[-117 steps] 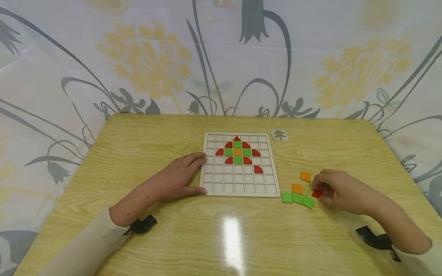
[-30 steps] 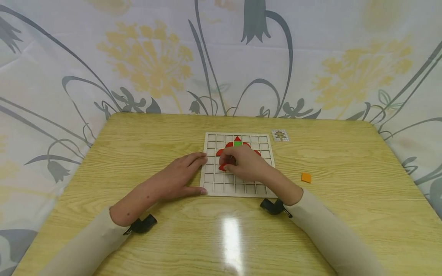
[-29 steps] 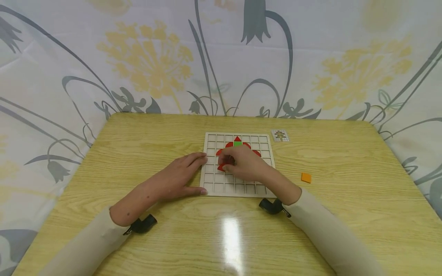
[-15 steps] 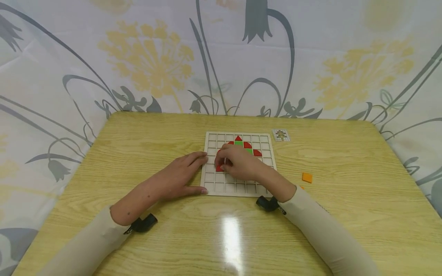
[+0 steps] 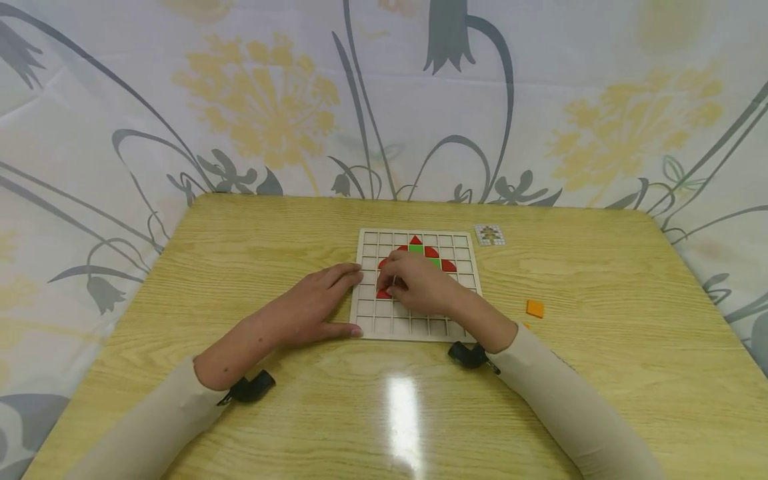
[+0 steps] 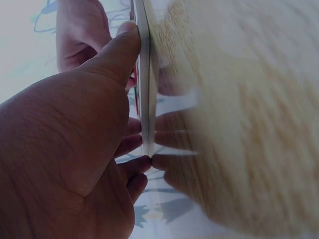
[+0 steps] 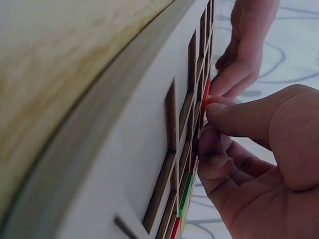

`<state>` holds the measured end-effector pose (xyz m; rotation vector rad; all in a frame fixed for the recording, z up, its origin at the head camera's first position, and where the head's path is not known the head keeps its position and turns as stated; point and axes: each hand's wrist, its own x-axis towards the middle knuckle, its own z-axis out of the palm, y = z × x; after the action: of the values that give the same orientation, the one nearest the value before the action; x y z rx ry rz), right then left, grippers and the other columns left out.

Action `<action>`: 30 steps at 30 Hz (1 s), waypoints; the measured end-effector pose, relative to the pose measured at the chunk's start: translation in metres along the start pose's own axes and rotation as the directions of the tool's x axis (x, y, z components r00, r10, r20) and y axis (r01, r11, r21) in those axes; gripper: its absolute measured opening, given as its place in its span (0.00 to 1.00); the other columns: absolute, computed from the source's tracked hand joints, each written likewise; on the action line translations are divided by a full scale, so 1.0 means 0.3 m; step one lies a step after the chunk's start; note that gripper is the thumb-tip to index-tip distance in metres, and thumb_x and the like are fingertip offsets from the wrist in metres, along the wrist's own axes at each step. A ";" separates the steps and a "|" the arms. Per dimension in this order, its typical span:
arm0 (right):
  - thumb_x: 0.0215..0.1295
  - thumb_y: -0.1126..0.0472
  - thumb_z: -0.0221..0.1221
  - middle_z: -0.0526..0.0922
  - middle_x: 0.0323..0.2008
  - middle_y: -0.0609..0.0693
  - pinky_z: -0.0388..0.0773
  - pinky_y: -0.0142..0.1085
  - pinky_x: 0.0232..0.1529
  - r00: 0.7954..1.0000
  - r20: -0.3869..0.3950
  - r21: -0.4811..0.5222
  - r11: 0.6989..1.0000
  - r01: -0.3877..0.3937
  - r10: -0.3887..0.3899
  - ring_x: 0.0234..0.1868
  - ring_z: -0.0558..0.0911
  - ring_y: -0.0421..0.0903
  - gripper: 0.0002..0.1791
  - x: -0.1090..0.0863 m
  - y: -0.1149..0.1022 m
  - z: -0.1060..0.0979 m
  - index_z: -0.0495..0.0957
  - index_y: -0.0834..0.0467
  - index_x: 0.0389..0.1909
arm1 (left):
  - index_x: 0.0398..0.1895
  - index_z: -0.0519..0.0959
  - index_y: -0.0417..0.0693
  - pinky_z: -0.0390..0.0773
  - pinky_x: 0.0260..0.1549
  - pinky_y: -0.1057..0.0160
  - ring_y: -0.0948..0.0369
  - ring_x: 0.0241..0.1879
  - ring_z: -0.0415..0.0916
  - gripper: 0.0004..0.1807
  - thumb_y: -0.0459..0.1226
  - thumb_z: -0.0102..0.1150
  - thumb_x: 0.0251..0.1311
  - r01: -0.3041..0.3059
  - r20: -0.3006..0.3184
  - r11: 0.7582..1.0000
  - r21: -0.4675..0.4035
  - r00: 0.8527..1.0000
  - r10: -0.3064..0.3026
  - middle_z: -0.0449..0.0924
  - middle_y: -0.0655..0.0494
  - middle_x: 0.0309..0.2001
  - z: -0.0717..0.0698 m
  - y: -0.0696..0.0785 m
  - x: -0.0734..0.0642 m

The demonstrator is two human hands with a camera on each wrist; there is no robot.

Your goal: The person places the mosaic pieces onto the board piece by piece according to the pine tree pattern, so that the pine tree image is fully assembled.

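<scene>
A pale square grid board (image 5: 366,309) lies on the table with red and green tiles set in its cells as a pattern, partly hidden by my right hand. My right hand (image 5: 420,283) is over the board, thumb and fingertips pinching a red tile (image 5: 383,294) with a curved edge at a cell left of centre. In the right wrist view the thumb presses on this red tile (image 7: 205,97), close against the grid. My left hand (image 5: 318,303) rests by the board's left side, fingers extended. The left wrist view shows its thumb (image 6: 128,31) touching the board's edge.
To the right of the board lies an orange square tile (image 5: 535,309), with a bit of another orange tile (image 5: 527,326) showing beside the right sleeve. A small picture card (image 5: 490,235) with a tree-like pattern sits off the board's upper right corner. Patterned fabric hangs behind the table.
From the loose tiles at the right, my right hand has carried the red tile left over the board and brought it down to a cell. My left hand stays at the board's edge.
</scene>
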<state>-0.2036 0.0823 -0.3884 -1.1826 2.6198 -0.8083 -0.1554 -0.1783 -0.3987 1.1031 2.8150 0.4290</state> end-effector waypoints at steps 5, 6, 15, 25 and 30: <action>0.70 0.73 0.61 0.81 0.41 0.48 0.80 0.38 0.47 1.000 -0.015 -0.014 1.000 0.010 -0.011 0.42 0.78 0.45 0.11 -0.011 -0.003 -0.005 0.88 0.57 0.41 | 0.82 0.60 0.39 0.66 0.74 0.40 0.44 0.79 0.59 0.53 0.64 0.65 0.67 0.007 0.003 1.000 0.001 1.000 -0.007 0.56 0.43 0.82 -0.001 0.002 0.002; 0.70 0.73 0.60 0.81 0.41 0.48 0.79 0.38 0.46 1.000 -0.022 -0.015 1.000 0.011 -0.011 0.41 0.78 0.45 0.11 -0.014 -0.003 -0.007 0.88 0.58 0.42 | 0.82 0.60 0.39 0.65 0.74 0.40 0.44 0.79 0.59 0.53 0.64 0.65 0.67 0.008 0.004 1.000 -0.002 1.000 -0.008 0.56 0.44 0.82 -0.001 0.002 0.002; 0.73 0.72 0.60 0.84 0.40 0.48 0.79 0.37 0.40 0.996 -0.083 -0.023 0.999 0.024 -0.026 0.37 0.78 0.42 0.11 -0.102 0.000 -0.049 0.89 0.57 0.42 | 0.83 0.60 0.41 0.65 0.74 0.40 0.45 0.80 0.59 0.53 0.64 0.66 0.66 0.023 0.008 1.000 -0.017 1.000 -0.023 0.55 0.45 0.83 0.001 0.001 0.001; 0.71 0.74 0.62 0.87 0.41 0.51 0.82 0.40 0.40 0.990 -0.134 -0.016 0.999 -0.042 0.040 0.38 0.80 0.43 0.10 -0.250 0.027 -0.125 0.88 0.59 0.44 | 0.83 0.59 0.41 0.64 0.75 0.39 0.45 0.80 0.57 0.54 0.64 0.66 0.66 0.029 0.017 0.999 -0.019 0.999 -0.029 0.55 0.45 0.83 0.000 0.005 0.000; 0.70 0.75 0.62 0.85 0.39 0.49 0.81 0.38 0.38 0.984 -0.152 -0.019 0.995 -0.093 0.089 0.37 0.79 0.42 0.11 -0.327 0.052 -0.159 0.88 0.59 0.44 | 0.83 0.59 0.41 0.64 0.75 0.39 0.45 0.80 0.57 0.54 0.64 0.66 0.67 0.029 0.017 0.999 -0.015 0.999 -0.029 0.55 0.45 0.83 0.000 0.004 0.000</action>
<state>-0.1640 0.1820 -0.3641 -1.0373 2.7906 -0.8806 -0.1546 -0.1775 -0.3983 1.0570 2.8042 0.4362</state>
